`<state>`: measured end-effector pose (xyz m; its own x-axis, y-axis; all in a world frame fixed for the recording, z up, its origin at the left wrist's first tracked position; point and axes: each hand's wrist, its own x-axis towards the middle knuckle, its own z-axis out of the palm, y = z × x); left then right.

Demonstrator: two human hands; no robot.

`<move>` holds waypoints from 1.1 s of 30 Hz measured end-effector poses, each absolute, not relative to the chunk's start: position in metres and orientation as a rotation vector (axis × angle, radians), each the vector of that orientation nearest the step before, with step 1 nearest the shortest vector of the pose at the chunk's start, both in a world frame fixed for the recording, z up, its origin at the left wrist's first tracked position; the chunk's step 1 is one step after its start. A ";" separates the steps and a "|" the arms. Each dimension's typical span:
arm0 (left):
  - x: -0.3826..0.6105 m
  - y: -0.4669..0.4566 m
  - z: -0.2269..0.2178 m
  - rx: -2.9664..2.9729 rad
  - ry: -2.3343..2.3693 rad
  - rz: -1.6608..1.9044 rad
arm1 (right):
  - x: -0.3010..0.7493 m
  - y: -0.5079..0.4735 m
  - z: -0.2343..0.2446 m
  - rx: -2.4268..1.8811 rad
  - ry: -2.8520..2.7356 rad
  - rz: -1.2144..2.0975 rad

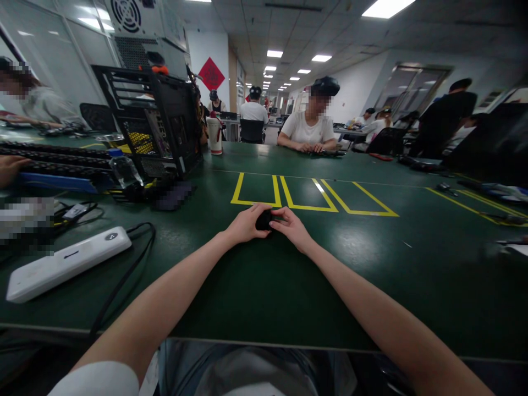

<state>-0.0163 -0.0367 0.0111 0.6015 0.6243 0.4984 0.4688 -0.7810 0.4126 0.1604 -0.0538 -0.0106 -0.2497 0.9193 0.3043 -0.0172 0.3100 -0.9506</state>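
At the near edge of the yellow tape [313,208], green table [264,291]: one black object [263,221], gripped between curled left hand [247,224] and right hand [291,226], whose fingertips pinch narrowly at its right side. Left: white box [70,264]; farther, bottle [124,169], black PC case [177,129].

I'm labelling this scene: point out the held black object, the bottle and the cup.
Black object [263,221]: head view, exposed middle.
Bottle [125,171]: head view, clear side.
Cup [215,136]: head view, pale side.
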 end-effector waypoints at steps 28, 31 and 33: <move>-0.017 -0.037 0.012 2.574 0.910 0.951 | 0.161 -0.056 -0.005 -0.859 -1.598 1.172; -0.017 -0.037 0.012 2.570 0.922 0.934 | 0.160 -0.056 -0.006 -0.875 -1.580 1.148; -0.017 -0.038 0.012 2.574 0.923 0.926 | 0.160 -0.055 -0.008 -0.885 -1.573 1.112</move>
